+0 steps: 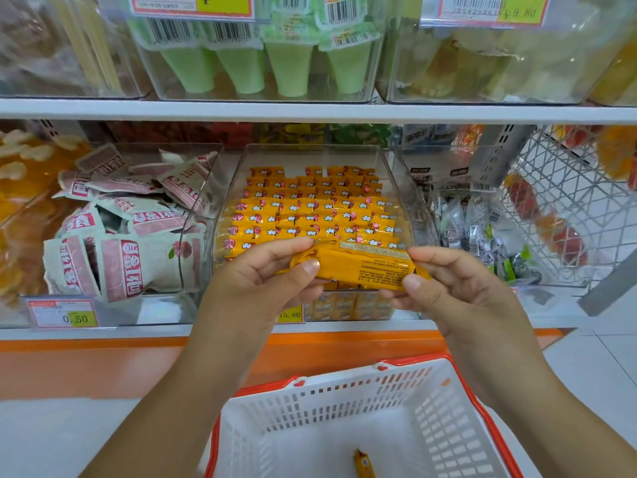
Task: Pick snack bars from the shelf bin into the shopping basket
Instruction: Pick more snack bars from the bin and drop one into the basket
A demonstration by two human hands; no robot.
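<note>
So the yellow-orange foil-wrapped snack bar (355, 267) is up in the air, held sideways with its printed back facing the camera, right in front of the clear plastic shelf bin (234, 188). It might be more than one bar stacked, honestly can't tell. The left hand (262, 274) has its fingers (303, 270) clamped on the left end, thumb on top. The right hand (458, 288) pinches the right end the same way.

The bin behind is packed with neat rows of matching yellow bars (317, 208). The hands and the held bar block its front lip and part of the yellow 15.80 price tag (289, 314).

Straight below sits the white plastic shopping basket with a red rim (344, 391), with one yellow bar (363, 464) lying on its bottom.

To the left is a bin of pink-and-white snack pouches (131, 236) with a 0.50 tag (63, 313). To the right there's a bin of small clear-wrapped sweets (482, 229), then white wire mesh (558, 201). The shelf above has pale green jelly cups (289, 63). An orange shelf edge (138, 343) runs between the bins and the basket.
</note>
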